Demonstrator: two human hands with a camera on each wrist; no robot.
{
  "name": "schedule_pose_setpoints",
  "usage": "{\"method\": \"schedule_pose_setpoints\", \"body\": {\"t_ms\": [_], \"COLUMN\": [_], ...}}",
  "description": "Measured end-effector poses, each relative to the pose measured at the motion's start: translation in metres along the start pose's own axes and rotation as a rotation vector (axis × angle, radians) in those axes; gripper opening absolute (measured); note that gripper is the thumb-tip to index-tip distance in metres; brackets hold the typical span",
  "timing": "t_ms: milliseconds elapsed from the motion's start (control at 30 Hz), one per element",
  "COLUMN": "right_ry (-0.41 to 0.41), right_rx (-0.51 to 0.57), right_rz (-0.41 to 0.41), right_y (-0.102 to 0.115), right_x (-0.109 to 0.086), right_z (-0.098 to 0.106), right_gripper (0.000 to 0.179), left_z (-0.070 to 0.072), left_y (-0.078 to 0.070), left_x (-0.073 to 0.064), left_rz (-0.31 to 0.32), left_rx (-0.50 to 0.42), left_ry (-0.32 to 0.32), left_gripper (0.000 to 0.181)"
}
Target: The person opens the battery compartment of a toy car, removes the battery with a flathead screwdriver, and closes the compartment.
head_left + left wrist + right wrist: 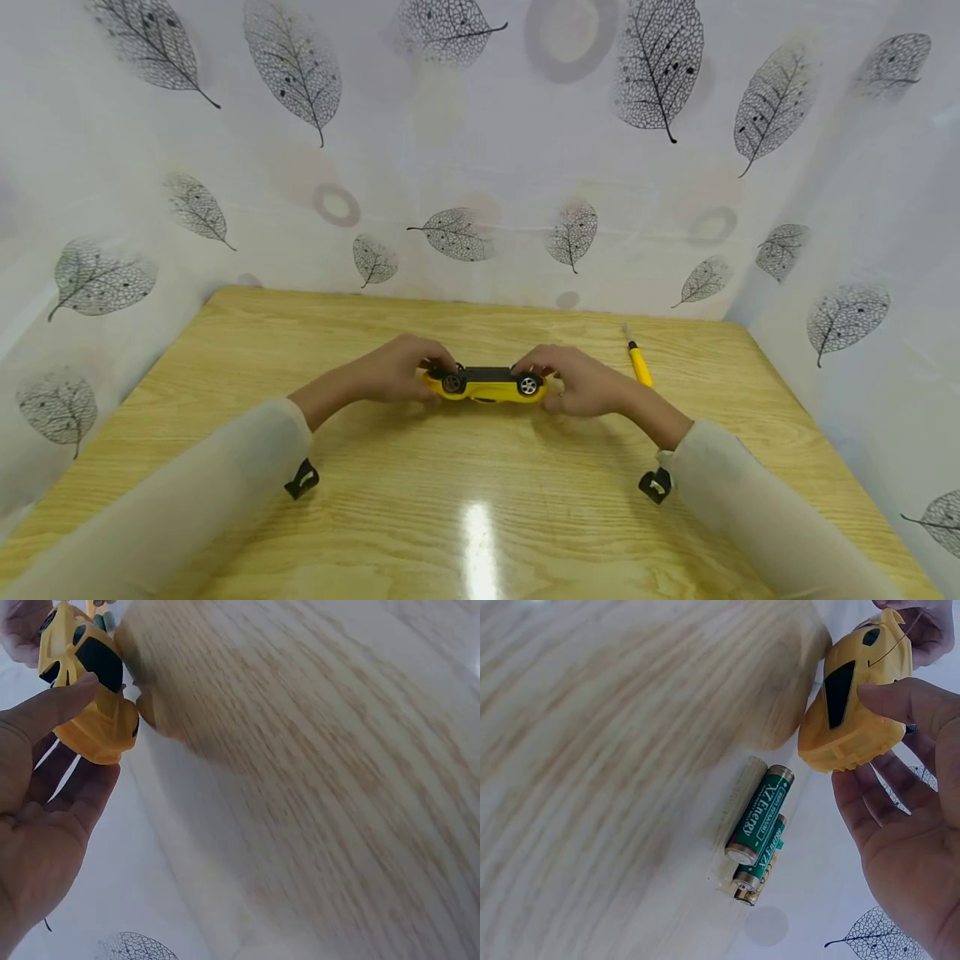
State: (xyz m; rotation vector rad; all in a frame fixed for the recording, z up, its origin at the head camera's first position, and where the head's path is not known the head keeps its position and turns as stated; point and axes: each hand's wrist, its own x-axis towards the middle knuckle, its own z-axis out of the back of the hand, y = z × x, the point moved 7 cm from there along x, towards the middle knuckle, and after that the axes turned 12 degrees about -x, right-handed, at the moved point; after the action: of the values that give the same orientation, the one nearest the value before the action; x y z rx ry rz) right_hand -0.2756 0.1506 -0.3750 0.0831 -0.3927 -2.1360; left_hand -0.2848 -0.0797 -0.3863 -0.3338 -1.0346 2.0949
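A yellow toy car point(487, 392) is held upside down, its black underside and two of its wheels showing in the head view. My left hand point(397, 371) grips one end of it, thumb on the body near a dark window in the left wrist view. At the other end, my right hand point(579, 382) holds the car with the thumb on its side and fingertips beneath in the right wrist view. A thin wire point(895, 651) sticks out from the car there.
Green batteries point(761, 814) lie together on the wooden table point(405, 492), close to the right hand. Farther right is a yellow-handled screwdriver point(639, 365). A leaf-patterned cloth point(495, 167) hangs behind the table and along its sides.
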Motion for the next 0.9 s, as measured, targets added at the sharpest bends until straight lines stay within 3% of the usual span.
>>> {"method": "schedule_pose_setpoints", "body": {"t_ms": [200,300,567,900], "right_ry": [0.019,0.030,0.040,-0.019], "right_rx": [0.113,0.157,0.187,0.200], "right_rz": [-0.054,-0.092,-0.142,-0.196], "right_y": [-0.010,-0.014,-0.018,-0.026], "right_x": [0.003,0.002,0.000,-0.008], "right_z": [0.001,0.003,0.006,0.013], "right_gripper": [0.052,0.050,0.047,0.036], "left_z": [0.005,0.007,0.018,0.025], "left_y": [0.011,0.016,0.018,0.025], "left_x": [0.001,0.002,0.000,-0.004], "left_rz": [0.105,0.136,0.146,0.196], "left_rx": [-0.173,-0.218,-0.277,-0.390], "left_ry": [-0.020,-0.029,-0.079,-0.133], "left_gripper": [0.040,0.038,0.034,0.028]}}
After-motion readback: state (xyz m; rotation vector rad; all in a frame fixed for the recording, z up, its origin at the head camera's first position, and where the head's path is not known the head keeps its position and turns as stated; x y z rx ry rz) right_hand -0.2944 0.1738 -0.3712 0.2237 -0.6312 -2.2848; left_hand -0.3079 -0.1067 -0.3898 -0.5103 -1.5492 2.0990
